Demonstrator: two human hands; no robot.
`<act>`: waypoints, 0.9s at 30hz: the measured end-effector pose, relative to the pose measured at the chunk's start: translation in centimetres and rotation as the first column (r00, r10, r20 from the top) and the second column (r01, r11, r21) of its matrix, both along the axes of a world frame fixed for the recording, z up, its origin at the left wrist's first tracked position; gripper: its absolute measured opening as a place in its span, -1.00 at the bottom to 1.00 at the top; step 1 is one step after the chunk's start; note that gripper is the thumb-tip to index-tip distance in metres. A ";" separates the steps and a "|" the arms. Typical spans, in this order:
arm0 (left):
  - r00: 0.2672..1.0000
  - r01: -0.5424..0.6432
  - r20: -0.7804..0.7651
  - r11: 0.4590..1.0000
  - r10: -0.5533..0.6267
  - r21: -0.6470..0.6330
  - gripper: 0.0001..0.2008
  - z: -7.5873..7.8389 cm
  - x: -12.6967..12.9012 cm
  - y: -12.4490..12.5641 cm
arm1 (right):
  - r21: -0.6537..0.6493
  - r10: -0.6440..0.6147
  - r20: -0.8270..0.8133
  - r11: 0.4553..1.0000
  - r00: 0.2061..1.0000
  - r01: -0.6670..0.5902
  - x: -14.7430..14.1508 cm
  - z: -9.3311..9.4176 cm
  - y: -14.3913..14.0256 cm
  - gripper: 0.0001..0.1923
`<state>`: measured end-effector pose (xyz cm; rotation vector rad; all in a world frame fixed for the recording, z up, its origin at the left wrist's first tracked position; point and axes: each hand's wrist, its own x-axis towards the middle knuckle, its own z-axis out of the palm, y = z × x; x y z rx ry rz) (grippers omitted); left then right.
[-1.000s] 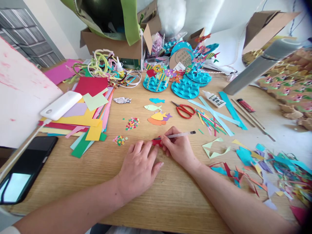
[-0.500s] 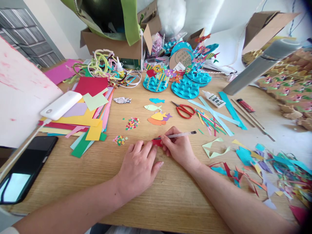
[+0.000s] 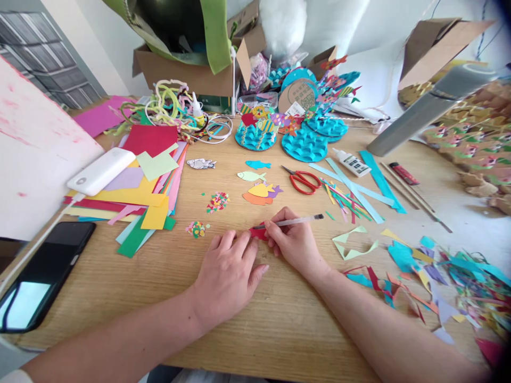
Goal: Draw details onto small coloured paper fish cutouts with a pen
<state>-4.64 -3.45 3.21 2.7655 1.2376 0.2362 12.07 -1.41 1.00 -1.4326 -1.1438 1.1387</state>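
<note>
My right hand (image 3: 293,236) is closed round a slim pen (image 3: 297,219), its tip down at a small piece of red paper (image 3: 258,232). My left hand (image 3: 229,268) lies flat with fingers outstretched, fingertips pressing the left edge of that red piece against the table. Much of the red piece is hidden by both hands. Just beyond lie paper fish cutouts: an orange one (image 3: 255,199), a yellow one (image 3: 260,190), a pale green one (image 3: 250,176) and a blue one (image 3: 257,164). Left of them are small piles of paper dots (image 3: 196,229) and confetti bits (image 3: 217,202).
Red-handled scissors (image 3: 303,183) and a glue bottle (image 3: 352,163) lie ahead to the right. Paper scraps (image 3: 403,256) cover the right side. Coloured sheets (image 3: 149,139), a power bank (image 3: 101,171) and a phone (image 3: 46,271) sit left. A grey flask (image 3: 423,114) lies back right.
The view has shifted very slightly. Both hands, the pen and the red paper hold nearly the same places.
</note>
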 end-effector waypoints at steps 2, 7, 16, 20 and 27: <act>1.000 -0.002 -0.001 1.000 0.002 0.000 -0.59 0.0 0.0 0.0 | 0.000 -0.001 0.005 1.000 1.000 0.001 0.0 0.0 0.0 -0.78; 1.000 0.000 -0.005 1.000 0.000 -0.008 -0.59 0.0 0.0 -0.1 | 0.000 0.002 0.009 1.000 1.000 -0.002 0.0 0.0 0.0 -0.78; 1.000 0.007 -0.005 1.000 -0.008 -0.023 -0.59 0.1 0.0 -0.1 | 0.003 -0.008 0.012 1.000 1.000 0.008 0.0 0.1 0.0 -0.78; 1.000 0.005 -0.007 1.000 -0.005 -0.013 -0.59 0.1 0.0 0.0 | 0.004 -0.017 0.012 1.000 1.000 0.017 0.0 0.1 -0.1 -0.79; 1.000 0.006 -0.010 1.000 -0.006 -0.016 -0.59 0.1 0.0 0.0 | -0.007 -0.018 0.013 1.000 1.000 0.018 0.0 0.2 0.0 -0.76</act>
